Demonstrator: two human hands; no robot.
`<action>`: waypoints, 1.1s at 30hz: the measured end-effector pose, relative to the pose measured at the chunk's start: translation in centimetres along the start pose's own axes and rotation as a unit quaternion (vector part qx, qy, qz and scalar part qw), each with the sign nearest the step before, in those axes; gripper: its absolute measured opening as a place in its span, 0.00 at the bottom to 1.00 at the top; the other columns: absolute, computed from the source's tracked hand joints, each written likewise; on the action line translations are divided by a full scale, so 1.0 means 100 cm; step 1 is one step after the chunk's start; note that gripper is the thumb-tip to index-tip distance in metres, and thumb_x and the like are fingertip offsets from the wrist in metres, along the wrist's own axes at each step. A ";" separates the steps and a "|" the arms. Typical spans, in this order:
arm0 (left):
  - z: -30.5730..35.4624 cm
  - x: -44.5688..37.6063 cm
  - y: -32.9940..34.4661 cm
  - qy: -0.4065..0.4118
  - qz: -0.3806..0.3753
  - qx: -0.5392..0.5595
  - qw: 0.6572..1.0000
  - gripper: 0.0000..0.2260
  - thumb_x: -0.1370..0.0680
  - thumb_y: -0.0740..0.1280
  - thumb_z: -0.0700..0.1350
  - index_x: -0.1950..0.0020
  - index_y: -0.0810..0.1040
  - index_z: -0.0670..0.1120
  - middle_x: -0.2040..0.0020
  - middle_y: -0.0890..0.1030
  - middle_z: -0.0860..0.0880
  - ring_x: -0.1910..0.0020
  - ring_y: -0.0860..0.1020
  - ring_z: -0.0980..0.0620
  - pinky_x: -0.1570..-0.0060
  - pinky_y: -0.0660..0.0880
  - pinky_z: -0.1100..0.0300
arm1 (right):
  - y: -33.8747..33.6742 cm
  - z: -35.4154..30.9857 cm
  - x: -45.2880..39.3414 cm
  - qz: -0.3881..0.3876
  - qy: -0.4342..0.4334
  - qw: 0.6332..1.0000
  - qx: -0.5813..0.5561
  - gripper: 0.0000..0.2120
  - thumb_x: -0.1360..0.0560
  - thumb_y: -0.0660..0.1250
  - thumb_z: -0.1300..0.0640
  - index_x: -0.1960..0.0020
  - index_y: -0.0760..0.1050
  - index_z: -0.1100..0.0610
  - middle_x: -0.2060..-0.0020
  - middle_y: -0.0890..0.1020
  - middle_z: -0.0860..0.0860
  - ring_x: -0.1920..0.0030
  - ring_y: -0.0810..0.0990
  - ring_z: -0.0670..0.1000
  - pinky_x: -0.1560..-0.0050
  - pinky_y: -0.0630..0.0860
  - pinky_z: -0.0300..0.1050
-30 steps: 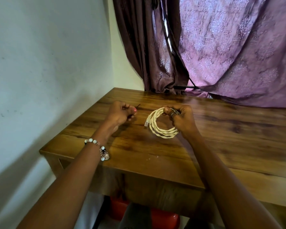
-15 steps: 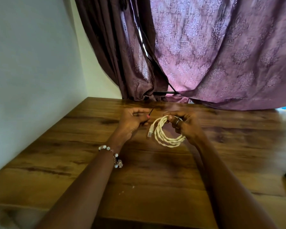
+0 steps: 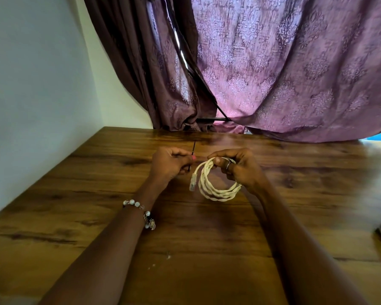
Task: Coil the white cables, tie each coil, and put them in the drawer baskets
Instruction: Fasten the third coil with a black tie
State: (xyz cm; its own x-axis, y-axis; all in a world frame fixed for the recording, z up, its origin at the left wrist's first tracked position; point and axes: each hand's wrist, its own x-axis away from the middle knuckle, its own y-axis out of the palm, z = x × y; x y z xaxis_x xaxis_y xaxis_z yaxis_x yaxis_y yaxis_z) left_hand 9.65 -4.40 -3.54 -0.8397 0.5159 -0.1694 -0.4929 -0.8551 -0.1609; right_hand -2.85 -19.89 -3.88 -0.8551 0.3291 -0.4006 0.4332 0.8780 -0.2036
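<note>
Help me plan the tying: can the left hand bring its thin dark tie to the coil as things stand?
Probably yes. The left hand pinches the thin dark tie right beside the white coil, which the right hand grips at its top; only bare table lies between.

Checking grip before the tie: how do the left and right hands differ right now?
The left hand pinches a thin dark tie; the right hand grips the white cable coil. The left wrist wears a beaded bracelet; the right shows a finger ring. Both hover above the wooden table.
</note>
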 end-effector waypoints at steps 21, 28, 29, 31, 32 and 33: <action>0.017 0.022 0.012 -0.159 -0.123 0.228 0.953 0.02 0.29 0.69 0.30 0.58 0.80 0.34 0.66 0.83 0.39 0.70 0.82 0.47 0.67 0.82 0.54 | 0.014 -0.010 0.004 0.006 -0.018 1.000 -0.008 0.09 0.25 0.67 0.65 0.46 0.81 0.65 0.66 0.78 0.59 0.74 0.64 0.49 0.77 0.61 0.35; 0.017 0.015 0.006 -0.245 -0.160 0.298 0.909 0.12 0.24 0.62 0.31 0.62 0.83 0.35 0.64 0.82 0.39 0.68 0.83 0.48 0.67 0.81 0.58 | 0.022 -0.009 0.000 0.040 -0.041 0.998 0.027 0.09 0.25 0.67 0.66 0.46 0.80 0.62 0.69 0.77 0.44 0.78 0.66 0.43 0.78 0.61 0.36; 0.018 0.015 0.004 -0.249 -0.168 0.301 0.905 0.13 0.23 0.61 0.32 0.62 0.84 0.35 0.64 0.82 0.39 0.68 0.83 0.49 0.67 0.81 0.59 | 0.022 -0.008 0.000 0.044 -0.046 0.997 0.038 0.09 0.25 0.67 0.66 0.46 0.81 0.62 0.66 0.78 0.48 0.77 0.67 0.43 0.78 0.62 0.36; 0.020 0.016 0.004 -0.249 -0.183 0.309 0.900 0.14 0.23 0.60 0.33 0.62 0.84 0.36 0.64 0.83 0.40 0.68 0.83 0.50 0.67 0.81 0.59 | 0.022 -0.007 -0.001 0.048 -0.054 0.996 0.050 0.09 0.25 0.67 0.66 0.46 0.81 0.62 0.61 0.76 0.52 0.77 0.68 0.42 0.78 0.63 0.36; 0.021 0.017 0.004 -0.246 -0.189 0.308 0.899 0.15 0.23 0.60 0.33 0.62 0.84 0.37 0.65 0.83 0.40 0.68 0.83 0.50 0.66 0.81 0.58 | 0.022 -0.007 -0.001 0.048 -0.057 0.996 0.054 0.09 0.25 0.67 0.66 0.46 0.81 0.63 0.60 0.76 0.52 0.76 0.69 0.41 0.78 0.63 0.35; 0.022 0.018 0.004 -0.243 -0.192 0.308 0.900 0.15 0.23 0.59 0.33 0.62 0.84 0.36 0.65 0.83 0.40 0.69 0.83 0.50 0.65 0.82 0.58 | 0.021 -0.007 -0.001 0.047 -0.062 0.995 0.060 0.09 0.25 0.67 0.67 0.46 0.81 0.64 0.60 0.76 0.52 0.75 0.70 0.41 0.77 0.64 0.33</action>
State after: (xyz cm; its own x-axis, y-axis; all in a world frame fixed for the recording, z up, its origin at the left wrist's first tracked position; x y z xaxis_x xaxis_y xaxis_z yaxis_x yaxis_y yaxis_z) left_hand 7.40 -3.94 -1.78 -0.5081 0.8235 0.2524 -0.6745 -0.5627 0.4779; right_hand -2.05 -17.87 -3.64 -0.7708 0.3559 -0.5284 0.5471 0.7948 -0.2628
